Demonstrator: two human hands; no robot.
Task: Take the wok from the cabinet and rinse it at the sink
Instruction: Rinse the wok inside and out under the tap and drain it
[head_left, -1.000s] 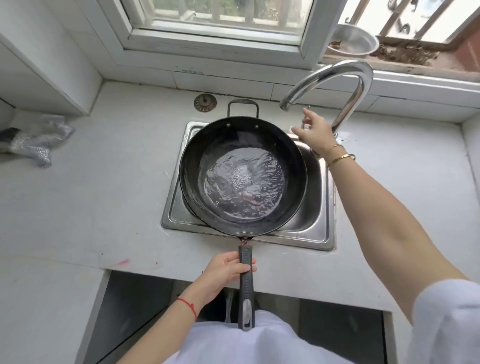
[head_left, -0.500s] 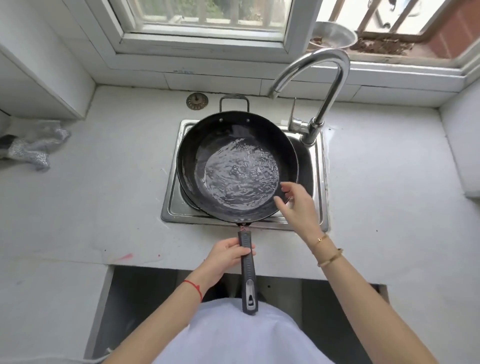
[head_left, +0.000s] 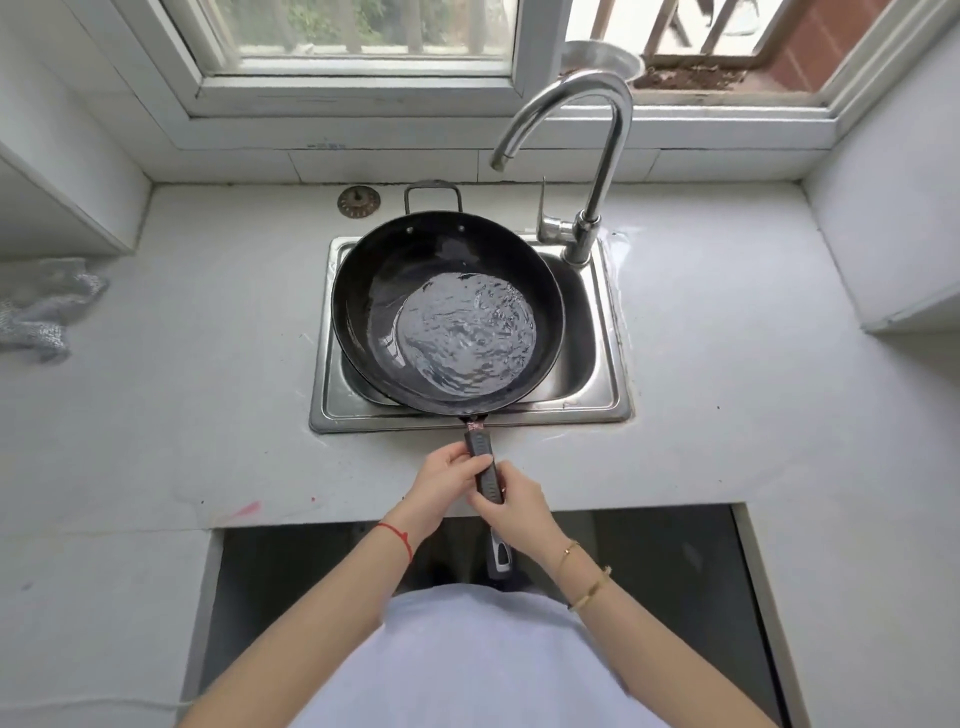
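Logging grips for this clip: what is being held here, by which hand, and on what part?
The wok, by its long black handle: the left hand grips nearer the pan, the right hand just behind it. The pan sits over the sink, holding water.

Grey cloth (head_left: 44, 306) on counter (head_left: 727, 415); drain strainer (head_left: 358, 201) nearby.

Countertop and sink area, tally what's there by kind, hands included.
Black wok holding water: 1
Curved chrome faucet: 1
Round metal drain strainer: 1
Grey crumpled cloth: 1
Hands on the wok handle: 2, left hand and right hand
Total: 6
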